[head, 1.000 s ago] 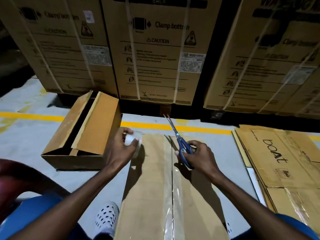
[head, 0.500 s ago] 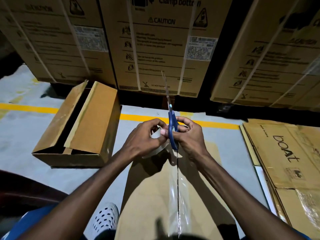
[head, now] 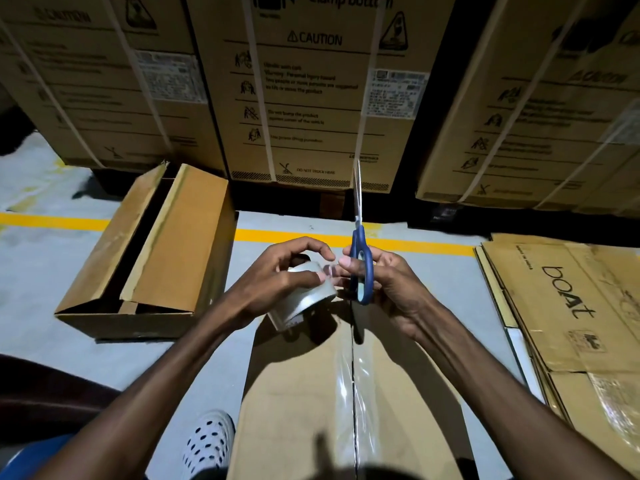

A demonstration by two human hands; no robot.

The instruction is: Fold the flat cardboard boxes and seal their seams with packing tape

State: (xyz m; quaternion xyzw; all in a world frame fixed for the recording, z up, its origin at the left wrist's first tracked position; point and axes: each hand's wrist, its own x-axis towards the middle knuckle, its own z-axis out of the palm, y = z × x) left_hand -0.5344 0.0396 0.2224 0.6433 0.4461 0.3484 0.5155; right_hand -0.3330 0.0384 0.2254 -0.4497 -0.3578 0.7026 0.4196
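A folded cardboard box (head: 298, 393) lies in front of me, a strip of clear tape (head: 346, 382) running along its centre seam. Above its far end my left hand (head: 277, 282) grips a roll of clear packing tape (head: 308, 299). My right hand (head: 391, 285) holds blue-handled scissors (head: 360, 268), blades together and pointing straight up. The fingertips of both hands meet at the roll's loose tape end.
A half-folded box (head: 173, 258) with loose flaps lies on the grey floor at left. Flat cardboard sheets (head: 571, 323) printed "boAt" are stacked at right. Large strapped cartons (head: 311, 98) wall off the back behind a yellow floor line (head: 52, 221). My white dotted shoe (head: 207, 441) is below.
Both hands have risen from the box top and come together. The scissors swung from slanting over the seam to upright, and the tape roll came up beside them.
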